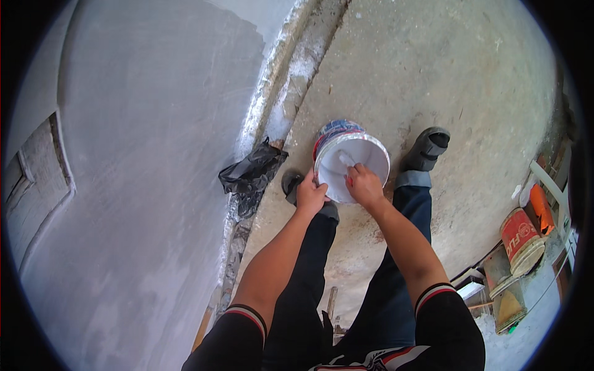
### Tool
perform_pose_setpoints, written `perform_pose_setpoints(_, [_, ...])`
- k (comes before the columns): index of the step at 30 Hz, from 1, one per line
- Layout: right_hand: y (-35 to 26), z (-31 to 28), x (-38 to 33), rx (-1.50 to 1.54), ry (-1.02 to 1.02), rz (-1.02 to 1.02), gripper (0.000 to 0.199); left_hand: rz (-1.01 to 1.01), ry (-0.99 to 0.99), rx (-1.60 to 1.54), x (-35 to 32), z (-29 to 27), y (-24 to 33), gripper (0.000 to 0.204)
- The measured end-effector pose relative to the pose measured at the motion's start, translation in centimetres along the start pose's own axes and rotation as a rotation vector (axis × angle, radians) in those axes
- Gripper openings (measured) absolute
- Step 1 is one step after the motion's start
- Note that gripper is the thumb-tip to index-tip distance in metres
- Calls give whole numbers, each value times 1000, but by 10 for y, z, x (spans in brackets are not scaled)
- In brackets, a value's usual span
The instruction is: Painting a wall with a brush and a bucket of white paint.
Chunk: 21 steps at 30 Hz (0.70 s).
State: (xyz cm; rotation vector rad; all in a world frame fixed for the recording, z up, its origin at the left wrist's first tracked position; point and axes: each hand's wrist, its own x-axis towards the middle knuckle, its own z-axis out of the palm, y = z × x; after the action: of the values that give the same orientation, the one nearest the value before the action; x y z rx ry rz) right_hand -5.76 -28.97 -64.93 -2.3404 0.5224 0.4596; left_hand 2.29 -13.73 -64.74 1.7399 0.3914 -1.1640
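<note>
A round bucket (pixel 382 148) with a white inside and a red and blue outside is tilted toward me between my feet. My left hand (pixel 311 195) is closed on its near left rim, with the thumb on the inner side. Inside the mouth, my right hand (pixel 365 185) is closed round a small red-handled tool (pixel 346 158). The tool's pale, white-smeared head points at the bucket's inner wall; its exact kind is hard to make out. White material coats the inside, and how deep it lies cannot be seen.
A grey plastered wall (pixel 154 154) stands on the left. By its foot lies a black plastic bag (pixel 255 167), near my left shoe. Concrete floor (pixel 458 80) stretches ahead. At the right are a red and white bucket (pixel 521 238), an orange object (pixel 541 209) and other clutter.
</note>
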Motion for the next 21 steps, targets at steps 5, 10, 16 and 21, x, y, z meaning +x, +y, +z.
perform_pose_setpoints(5, [1,-11,0,44,-1,-13,23,25,33,13,-7,-1,8,59])
perform_pose_setpoints(10, [5,-42,4,6,-43,-28,26,-18,32,-28,-23,9,42,60])
perform_pose_setpoints(16, [-4,-87,14,-15,76,-155,26,-4,61,-125,-32,16,76,60])
perform_pose_setpoints(21, [2,-111,23,-55,101,-167,25,15,57,-105,-31,34,96,61])
